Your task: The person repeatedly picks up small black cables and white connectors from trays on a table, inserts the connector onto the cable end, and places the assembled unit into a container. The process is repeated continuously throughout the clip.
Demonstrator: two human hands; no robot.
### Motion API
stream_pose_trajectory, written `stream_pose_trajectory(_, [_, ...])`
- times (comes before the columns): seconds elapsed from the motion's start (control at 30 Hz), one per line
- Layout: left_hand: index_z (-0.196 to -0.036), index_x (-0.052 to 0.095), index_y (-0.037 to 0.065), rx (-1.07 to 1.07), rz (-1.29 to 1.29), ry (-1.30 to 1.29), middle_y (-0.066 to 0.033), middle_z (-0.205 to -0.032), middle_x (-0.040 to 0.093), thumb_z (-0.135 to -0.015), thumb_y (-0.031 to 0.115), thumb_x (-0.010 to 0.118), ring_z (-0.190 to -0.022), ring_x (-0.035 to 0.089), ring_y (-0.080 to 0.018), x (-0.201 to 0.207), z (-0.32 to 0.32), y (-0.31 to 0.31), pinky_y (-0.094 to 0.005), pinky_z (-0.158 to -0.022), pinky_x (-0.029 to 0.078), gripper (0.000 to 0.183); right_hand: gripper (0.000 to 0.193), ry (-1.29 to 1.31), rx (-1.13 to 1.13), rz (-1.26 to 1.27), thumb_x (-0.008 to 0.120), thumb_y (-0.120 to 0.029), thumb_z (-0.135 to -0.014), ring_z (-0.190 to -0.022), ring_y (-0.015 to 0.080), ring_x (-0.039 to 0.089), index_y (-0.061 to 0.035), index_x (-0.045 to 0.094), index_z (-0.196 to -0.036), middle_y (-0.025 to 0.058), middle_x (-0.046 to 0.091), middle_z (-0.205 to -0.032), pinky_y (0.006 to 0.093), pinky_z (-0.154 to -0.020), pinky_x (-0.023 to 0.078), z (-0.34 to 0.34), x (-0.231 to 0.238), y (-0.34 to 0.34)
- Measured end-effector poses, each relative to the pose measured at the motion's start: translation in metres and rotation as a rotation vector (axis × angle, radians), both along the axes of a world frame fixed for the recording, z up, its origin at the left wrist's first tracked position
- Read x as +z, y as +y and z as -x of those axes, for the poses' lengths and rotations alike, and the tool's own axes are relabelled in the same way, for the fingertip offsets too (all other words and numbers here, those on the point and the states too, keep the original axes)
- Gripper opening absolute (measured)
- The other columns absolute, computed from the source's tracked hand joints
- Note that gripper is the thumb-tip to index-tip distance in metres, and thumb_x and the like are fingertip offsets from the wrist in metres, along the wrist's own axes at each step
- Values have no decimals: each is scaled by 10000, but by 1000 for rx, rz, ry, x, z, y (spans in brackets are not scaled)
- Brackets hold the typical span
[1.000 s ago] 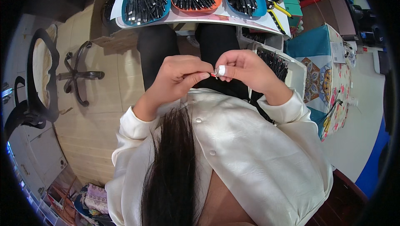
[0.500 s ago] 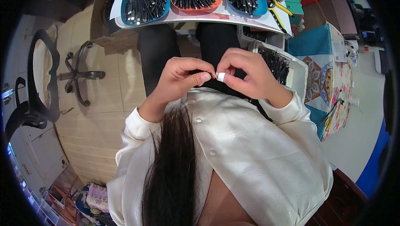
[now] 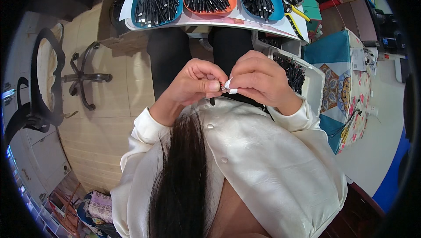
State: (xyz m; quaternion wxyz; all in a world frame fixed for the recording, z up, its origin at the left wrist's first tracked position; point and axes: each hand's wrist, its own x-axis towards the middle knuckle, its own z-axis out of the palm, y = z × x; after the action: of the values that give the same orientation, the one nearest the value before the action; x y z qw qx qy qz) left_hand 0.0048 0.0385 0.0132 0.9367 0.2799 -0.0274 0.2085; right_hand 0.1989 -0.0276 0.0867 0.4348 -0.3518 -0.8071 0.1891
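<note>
Above my lap, my left hand [image 3: 196, 83] pinches a thin black cable between thumb and index finger. The cable's dark end [image 3: 212, 101] hangs below the fingers. Fine reddish wires [image 3: 223, 87] show at the tip, between both hands. My right hand [image 3: 262, 81] closes on this wire end, its fingertips nearly touching those of the left. White wrapping [image 3: 233, 91], which looks like tape, covers the right fingertips. How the right fingers grip the strands is too small to make out.
On the white table [image 3: 206, 20] ahead lie a blue tray [image 3: 177, 13], an orange tray [image 3: 230, 8] and another blue tray [image 3: 277, 10], all with black cables. Yellow-handled wire strippers [image 3: 294, 23] lie at right. A white bin [image 3: 313, 78] holds more cables. A swivel chair [image 3: 83, 76] stands left.
My right fingers have curled further over the wire end, and the white wrapping is turned differently. The cable's dark end now hangs below my left hand. The view has shifted slightly.
</note>
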Motion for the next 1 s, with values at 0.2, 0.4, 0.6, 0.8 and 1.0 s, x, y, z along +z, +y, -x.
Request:
stream_pose_trajectory(0.2, [-956, 683, -59, 111, -200, 177, -84, -799, 665, -860, 30, 678, -615, 523, -98, 18, 4, 1, -229, -537, 401, 131, 226, 44, -73, 25, 705, 19, -677, -760, 252, 580, -23, 634, -888, 96, 603, -868, 334, -636, 472, 3, -4, -7])
stream_pose_trajectory(0.4, [-930, 691, -48, 511, -1004, 346, -113, -800, 679, -825, -27, 673, -641, 594, -155, 44, 15, 5, -250, -553, 445, 109, 160, 315, -142, 370, 689, -3, -761, -793, 164, 578, -15, 639, -912, 81, 614, -923, 259, -643, 469, 12, -13, -19])
stream_pose_trajectory(0.6, [-932, 692, -45, 564, -1004, 348, -96, -755, 659, -830, -38, 664, -622, 582, -144, 51, 18, 6, -252, -542, 436, 106, 251, 78, -135, 140, 758, -63, -740, -807, 208, 581, -44, 662, -970, 82, 604, -944, 306, -696, 476, 0, -2, -12])
stream_pose_trajectory(0.8, [-947, 693, -42, 575, -998, 394, -99, -739, 648, -830, -31, 670, -603, 569, -136, 48, 16, 4, -250, -534, 428, 120, 252, -61, -164, -118, 762, -47, -709, -838, 241, 573, -66, 663, -940, 77, 584, -942, 331, -712, 462, 6, -3, -5])
stream_pose_trajectory(1.0, [-927, 688, -36, 609, -1063, 411, -109, -715, 630, -800, -52, 671, -579, 564, -177, 52, 11, 10, -259, -530, 427, 130, 296, 35, -168, -33, 755, -37, -690, -838, 277, 571, -46, 644, -964, 100, 591, -952, 350, -737, 472, 5, -8, 2])
